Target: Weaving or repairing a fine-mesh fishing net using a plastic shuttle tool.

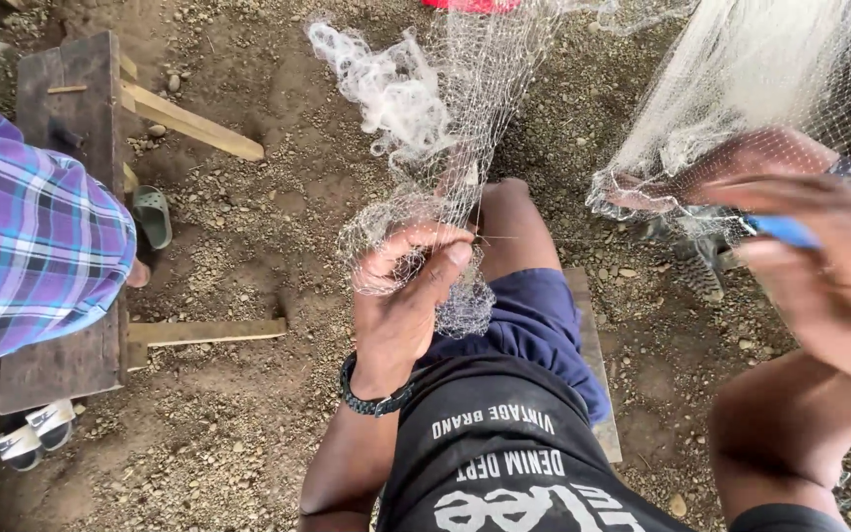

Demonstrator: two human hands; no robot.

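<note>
Two hands at a pale fishing net

We see the fine, whitish mesh fishing net (465, 118) hanging down over a bent knee, one bunch gathered at the centre and a second sheet (741, 99) spread at the upper right. The left hand (408, 286) is curled shut on a pinch of the central bunch, fingers and thumb pressing the mesh together just above the knee, which seems to keep that stretch taut and near the eyes. The right hand (829, 266) is close to the lens and blurred; it appears closed round a slim blue tool (785, 232), whose tip points toward the right-hand sheet. We cannot make out what kind of tool it is.

A black beaded bracelet (374, 394) sits on the left wrist. Below are dark blue shorts (534, 325) and a black printed shirt (504, 463). A low wooden bench (66, 197) stands on the gravelly dirt ground (248, 424) at left, where another person in a purple checked shirt (27, 227) sits, cut off by the frame. A grey-green sandal (153, 215) lies beside the bench.
</note>
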